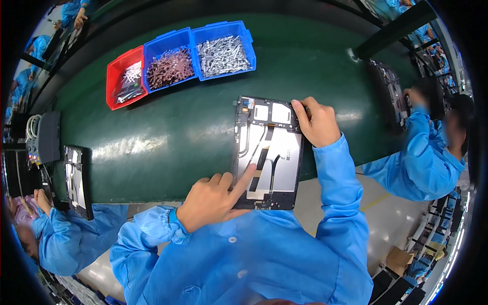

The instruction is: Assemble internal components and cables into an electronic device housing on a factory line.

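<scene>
An opened tablet [287, 175], with a black frame, a silver inner plate and dark ribbon cables, is held in front of me at the table's near edge. My right hand [319, 122] grips its upper right corner, the thumb on top and the fingers round the side. My left hand [216, 195] lies over the lower left edge. Its index finger is stretched out and touches the inside by a dark cable [262, 157]. The left thumb points along the bottom edge, while the other fingers are curled.
At the back of the green table [168, 168] stand a red bin [113, 84] and two blue bins [170, 38] of small parts. Another opened tablet [76, 178] and a grey box with cables [49, 137] are on the left. Co-workers in blue sit on both sides; more devices [389, 94] lie right.
</scene>
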Demonstrator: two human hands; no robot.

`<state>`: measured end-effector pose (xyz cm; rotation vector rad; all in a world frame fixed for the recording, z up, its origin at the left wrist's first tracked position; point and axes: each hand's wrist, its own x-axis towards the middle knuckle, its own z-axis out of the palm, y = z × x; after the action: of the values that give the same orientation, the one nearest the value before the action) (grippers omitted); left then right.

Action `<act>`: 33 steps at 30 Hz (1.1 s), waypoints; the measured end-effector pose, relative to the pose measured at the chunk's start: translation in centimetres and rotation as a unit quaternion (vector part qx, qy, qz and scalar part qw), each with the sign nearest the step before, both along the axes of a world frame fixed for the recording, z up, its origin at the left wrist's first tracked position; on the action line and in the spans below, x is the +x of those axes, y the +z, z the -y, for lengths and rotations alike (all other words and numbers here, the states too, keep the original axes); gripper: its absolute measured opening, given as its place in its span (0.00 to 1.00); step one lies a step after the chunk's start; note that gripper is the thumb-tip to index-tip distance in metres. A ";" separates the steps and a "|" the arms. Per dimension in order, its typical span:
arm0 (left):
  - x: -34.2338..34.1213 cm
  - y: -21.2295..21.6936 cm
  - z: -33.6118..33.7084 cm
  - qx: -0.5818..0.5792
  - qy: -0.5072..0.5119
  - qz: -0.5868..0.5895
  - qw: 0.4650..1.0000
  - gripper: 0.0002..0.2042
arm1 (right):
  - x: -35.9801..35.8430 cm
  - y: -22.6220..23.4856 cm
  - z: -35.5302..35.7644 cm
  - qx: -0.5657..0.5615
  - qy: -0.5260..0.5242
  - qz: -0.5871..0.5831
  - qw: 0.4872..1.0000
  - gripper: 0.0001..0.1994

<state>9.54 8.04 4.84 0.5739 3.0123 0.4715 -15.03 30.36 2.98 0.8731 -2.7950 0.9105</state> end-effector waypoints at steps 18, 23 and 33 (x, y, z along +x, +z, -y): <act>-2.8 -0.2 5.1 0.151 0.255 0.035 0.954 0.30 | 4.6 -1.0 5.6 -0.137 0.051 0.032 0.989 0.11; -5.5 -0.6 8.6 0.107 0.290 -0.035 0.950 0.18 | 2.2 -0.5 4.1 -0.121 -0.016 0.157 0.980 0.15; -11.7 0.8 15.3 0.062 0.308 -0.313 0.896 0.06 | -0.8 -1.6 3.7 -0.209 -0.044 0.255 0.943 0.19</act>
<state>-2.21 -7.28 5.63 -0.3454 3.7837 0.5920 -15.82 26.69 1.36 0.4954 -2.7981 1.8506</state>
